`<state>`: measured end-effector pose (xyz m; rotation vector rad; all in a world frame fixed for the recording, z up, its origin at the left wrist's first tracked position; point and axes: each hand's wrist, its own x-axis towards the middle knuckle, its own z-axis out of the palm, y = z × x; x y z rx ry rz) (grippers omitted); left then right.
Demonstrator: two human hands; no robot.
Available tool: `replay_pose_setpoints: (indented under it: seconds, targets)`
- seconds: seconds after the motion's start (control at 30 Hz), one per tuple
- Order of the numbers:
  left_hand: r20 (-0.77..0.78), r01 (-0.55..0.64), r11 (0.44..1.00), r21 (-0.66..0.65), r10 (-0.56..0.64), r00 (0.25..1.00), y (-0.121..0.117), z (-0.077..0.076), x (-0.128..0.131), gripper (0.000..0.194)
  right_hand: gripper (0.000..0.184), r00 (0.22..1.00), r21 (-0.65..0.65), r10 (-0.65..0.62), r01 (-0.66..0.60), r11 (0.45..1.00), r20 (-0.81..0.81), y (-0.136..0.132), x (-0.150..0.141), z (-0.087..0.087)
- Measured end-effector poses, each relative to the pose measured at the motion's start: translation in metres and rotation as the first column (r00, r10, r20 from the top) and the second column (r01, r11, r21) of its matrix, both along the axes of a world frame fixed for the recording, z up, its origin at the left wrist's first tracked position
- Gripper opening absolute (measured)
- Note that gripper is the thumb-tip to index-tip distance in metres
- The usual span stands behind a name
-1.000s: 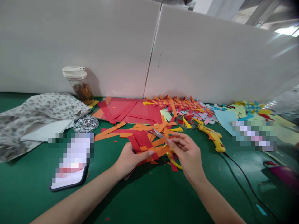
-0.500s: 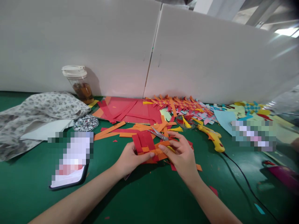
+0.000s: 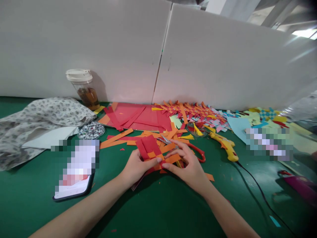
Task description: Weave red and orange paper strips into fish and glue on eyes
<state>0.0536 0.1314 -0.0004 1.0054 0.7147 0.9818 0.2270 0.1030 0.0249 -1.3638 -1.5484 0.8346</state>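
Note:
A woven piece of red and orange paper strips (image 3: 150, 148) is held between both hands above the green table. My left hand (image 3: 137, 167) grips its left side, thumb on top. My right hand (image 3: 184, 162) pinches the right side, where loose orange strip ends (image 3: 172, 158) stick out; its thumb and fingertips are at the weave. Just behind lie red-handled scissors (image 3: 201, 155), their blades partly covered by my right hand. Loose orange strips (image 3: 117, 138) are scattered behind the weave, and a red sheet (image 3: 123, 114) with red strips lies farther back.
Finished-looking woven paper fish (image 3: 190, 110) are heaped against the grey partition (image 3: 99, 43). A yellow glue gun (image 3: 224, 145) with a trailing cord lies to the right. At left are a phone (image 3: 76, 172), a bag of googly eyes (image 3: 91, 131), a patterned cloth (image 3: 49, 115) and a lidded cup (image 3: 85, 91).
The woven piece has shifted slightly left and turned. My right hand has moved lower along its right side, and the red scissor handles now show more.

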Motion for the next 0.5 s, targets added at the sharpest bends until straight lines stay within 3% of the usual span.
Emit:
replay_pose_setpoints:
  seconds: [0.03,0.1,0.23,0.3,0.37,0.43,0.5]
  targets:
    - [0.005,0.003,1.0,0.003,-0.003,1.0,0.0,0.0,0.0,0.03,0.054,0.998,0.002,0.021,-0.021,1.0,0.062,0.0,0.0,0.0]
    - [0.002,0.01,1.0,-0.002,-0.01,1.0,0.0,-0.001,-0.001,0.031,0.039,0.995,0.058,-0.075,0.071,0.996,0.068,0.001,0.004,0.001]
    - [-0.025,0.001,0.999,-0.032,-0.002,1.0,0.0,-0.004,-0.001,0.032,0.034,0.894,0.137,-0.395,0.427,0.894,-0.212,0.008,0.021,0.001]
    - [-0.019,-0.001,0.999,-0.037,0.0,1.0,0.0,-0.004,-0.001,0.033,0.032,0.859,0.121,-0.434,0.478,0.87,-0.269,0.01,0.023,0.0]
    - [-0.02,0.01,0.999,-0.034,-0.011,1.0,-0.001,-0.003,0.0,0.032,0.039,0.912,0.087,-0.335,0.363,0.928,-0.238,0.008,0.019,-0.001]
    - [-0.014,0.02,0.999,-0.03,-0.02,1.0,-0.001,-0.001,0.001,0.029,0.057,0.973,0.025,-0.138,0.145,0.989,-0.185,0.004,0.009,-0.003]
    - [0.015,0.007,0.999,-0.049,-0.006,1.0,0.0,0.001,0.001,0.026,0.068,0.991,-0.044,0.009,-0.015,0.999,-0.137,0.0,0.0,-0.004]
